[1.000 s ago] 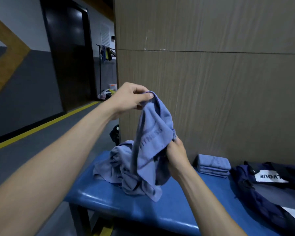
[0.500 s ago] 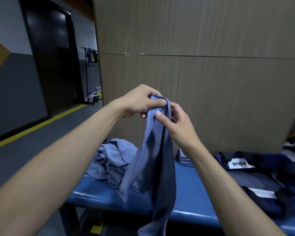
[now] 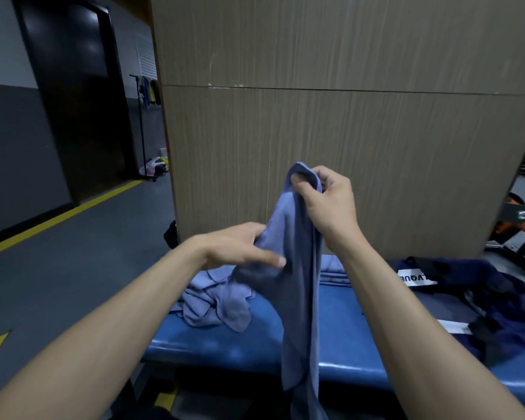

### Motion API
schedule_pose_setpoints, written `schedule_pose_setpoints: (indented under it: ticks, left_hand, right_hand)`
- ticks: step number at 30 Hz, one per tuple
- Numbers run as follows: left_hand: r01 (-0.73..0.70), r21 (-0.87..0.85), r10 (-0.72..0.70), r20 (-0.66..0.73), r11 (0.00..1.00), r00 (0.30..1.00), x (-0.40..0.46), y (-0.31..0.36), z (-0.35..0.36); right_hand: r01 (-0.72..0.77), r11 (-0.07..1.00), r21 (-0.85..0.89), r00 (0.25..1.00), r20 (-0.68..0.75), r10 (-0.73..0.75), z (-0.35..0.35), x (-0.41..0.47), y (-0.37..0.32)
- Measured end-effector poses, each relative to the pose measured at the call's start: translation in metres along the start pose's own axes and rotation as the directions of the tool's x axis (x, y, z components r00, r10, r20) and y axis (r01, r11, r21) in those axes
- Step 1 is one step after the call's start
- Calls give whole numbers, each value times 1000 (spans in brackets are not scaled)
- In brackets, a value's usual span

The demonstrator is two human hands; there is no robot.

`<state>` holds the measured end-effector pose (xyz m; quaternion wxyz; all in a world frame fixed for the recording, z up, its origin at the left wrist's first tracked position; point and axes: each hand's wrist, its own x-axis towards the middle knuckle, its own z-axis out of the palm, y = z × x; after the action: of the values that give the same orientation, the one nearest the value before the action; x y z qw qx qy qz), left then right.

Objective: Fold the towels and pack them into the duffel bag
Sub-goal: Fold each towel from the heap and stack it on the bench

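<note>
Towel [image 3: 297,268]: hangs lengthwise above blue bench [image 3: 340,338]
Right hand [image 3: 328,201]: pinches its top edge
Left hand [image 3: 240,247]: grips it lower down

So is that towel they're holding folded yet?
Not yet. The towel hangs loose and long from the right hand; the left hand grips its side.

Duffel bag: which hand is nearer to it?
Right. The right hand pinches the top of the hanging towel, up and left of the duffel bag. The left hand holds the towel lower down, farther left, above the towel pile.
</note>
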<state>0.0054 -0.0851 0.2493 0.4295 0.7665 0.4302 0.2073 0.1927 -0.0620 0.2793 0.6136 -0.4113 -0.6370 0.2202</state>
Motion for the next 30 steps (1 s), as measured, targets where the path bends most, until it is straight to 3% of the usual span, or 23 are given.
schedule_pose_setpoints:
  ticks: [5, 8, 11, 13, 15, 17, 19, 22, 25, 27, 30]
  left_hand:
    - [90, 222, -72, -88, 971, 994, -9, -32, -4]
    - [76, 197, -28, -237, 977, 971, -16, -43, -21]
    - [-52, 34, 62, -542, 998, 838, -16, -37, -34]
    - [-165, -77, 73, -662, 983, 746, -16, -28, -44]
    - [-162, -28, 107, -642, 986, 759, -20, -18, -54]
    - [-126, 93, 156, -532, 988, 832, -24, -14, -64]
    - [-106, 163, 172, -466, 981, 868, -25, -14, -71]
    - [-89, 136, 148, -525, 987, 838, -19, -12, -71]
    - [-132, -127, 48, -514, 983, 857, -9, -8, -65]
    - [-188, -274, 21, -518, 943, 855, 5, -7, -64]
    - [-301, -234, 92, -629, 924, 772, 34, -4, -72]
  right_hand:
    - [-60, 998, 25, 997, -50, 62, -18, 5, 12]
    - [-132, 990, 46, 987, -83, 135, -29, 3, 30]
    - [-219, 976, -4, 972, -91, 218, -48, 3, 51]
    - [-281, 953, -111, 960, -36, 279, -67, 6, 63]
    - [-270, 900, -341, 948, 70, 311, -87, 13, 69]
    - [-204, 787, -582, 933, 127, 336, -103, 18, 68]
    - [-192, 730, -655, 933, 110, 344, -113, 19, 61]
    - [-317, 859, -402, 919, 91, 383, -115, 19, 52]
    - [-446, 892, -76, 885, 112, 452, -107, 27, 46]
    - [-443, 894, 64, 894, 110, 435, -98, 36, 43]
    - [-337, 936, 99, 941, 23, 336, -85, 58, 44]
